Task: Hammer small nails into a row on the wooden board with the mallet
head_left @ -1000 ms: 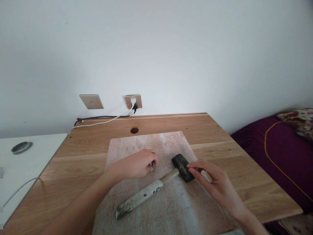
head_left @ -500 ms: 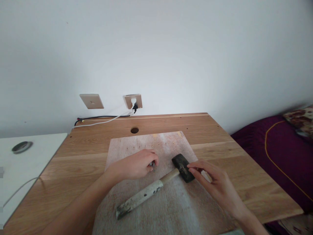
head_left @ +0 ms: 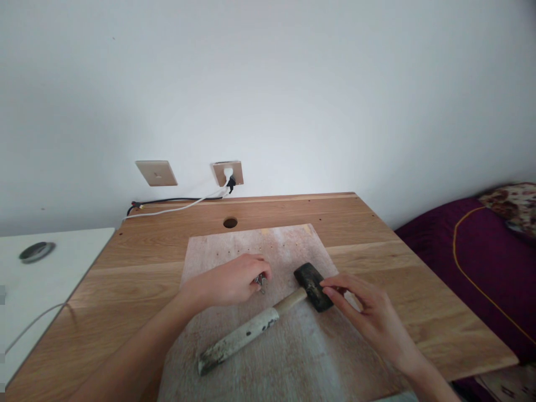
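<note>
My left hand [head_left: 240, 279] is closed over the board, its fingers curled round a little bunch of shiny metal nails [head_left: 260, 279] that poke out below the fingertips. A hammer [head_left: 238, 339] lies slantwise on the board, its dark blocky head [head_left: 314, 286] at the upper right and its worn, pale-wrapped handle towards the lower left. Beside that head, my right hand [head_left: 368, 312] has thumb and forefinger pinched together, the tips overlapping the head's right edge. Whatever sits in this pinch is too small or hidden to make out.
A reddish, worn board [head_left: 288, 357] rests on the wooden desk [head_left: 377, 259], with a row of small dots near its far edge. Cables [head_left: 176, 207] run along the desk's back to a wall socket [head_left: 228, 173]. A white table [head_left: 62, 268] adjoins at left; purple cloth [head_left: 439, 240] lies at right.
Both hands and the hammer stay almost where they were. The nails under my left fingers show at a slightly different angle.
</note>
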A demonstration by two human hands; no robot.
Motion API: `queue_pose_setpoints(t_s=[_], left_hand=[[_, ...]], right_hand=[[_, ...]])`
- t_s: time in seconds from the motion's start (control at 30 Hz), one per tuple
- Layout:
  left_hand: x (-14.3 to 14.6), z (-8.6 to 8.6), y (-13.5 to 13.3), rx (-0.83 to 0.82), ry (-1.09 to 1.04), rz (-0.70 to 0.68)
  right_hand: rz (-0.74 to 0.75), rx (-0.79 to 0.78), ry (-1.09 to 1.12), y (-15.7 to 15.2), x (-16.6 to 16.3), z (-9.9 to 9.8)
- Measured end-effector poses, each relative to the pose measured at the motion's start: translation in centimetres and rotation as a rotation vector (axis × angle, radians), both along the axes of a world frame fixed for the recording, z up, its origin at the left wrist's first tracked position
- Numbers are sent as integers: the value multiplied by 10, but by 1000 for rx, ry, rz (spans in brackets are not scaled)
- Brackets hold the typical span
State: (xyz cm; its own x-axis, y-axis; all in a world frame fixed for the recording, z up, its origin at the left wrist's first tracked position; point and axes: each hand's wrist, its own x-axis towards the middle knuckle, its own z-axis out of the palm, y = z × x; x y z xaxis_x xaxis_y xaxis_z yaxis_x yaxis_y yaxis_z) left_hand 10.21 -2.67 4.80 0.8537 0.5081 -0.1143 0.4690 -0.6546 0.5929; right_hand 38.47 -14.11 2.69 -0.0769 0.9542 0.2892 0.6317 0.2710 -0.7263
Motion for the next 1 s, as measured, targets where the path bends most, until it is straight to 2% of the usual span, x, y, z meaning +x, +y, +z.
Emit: queue_pose_setpoints(t_s=[0.3,0.5,0.67,0.8,0.93,1.0], left_hand=[[-9,8,-3,-36,-13,16],[-38,6,-21,5,-55,107],[-83,-10,-54,85,-48,395],[-126,-27,-89,221,-54,630],[-164,-57,-132,372,-9,812],[-172,-75,-154,394,25,839]], right_hand=[[-2,3,-14,0,1,1],[-21,9,-10,-4,4,2],[-73,2,-50,-9,14,-6],[-170,77,-227,-16,38,-32],[-235,127,-429,-22,58,-57],[-238,101,-451,-26,59,-60]])
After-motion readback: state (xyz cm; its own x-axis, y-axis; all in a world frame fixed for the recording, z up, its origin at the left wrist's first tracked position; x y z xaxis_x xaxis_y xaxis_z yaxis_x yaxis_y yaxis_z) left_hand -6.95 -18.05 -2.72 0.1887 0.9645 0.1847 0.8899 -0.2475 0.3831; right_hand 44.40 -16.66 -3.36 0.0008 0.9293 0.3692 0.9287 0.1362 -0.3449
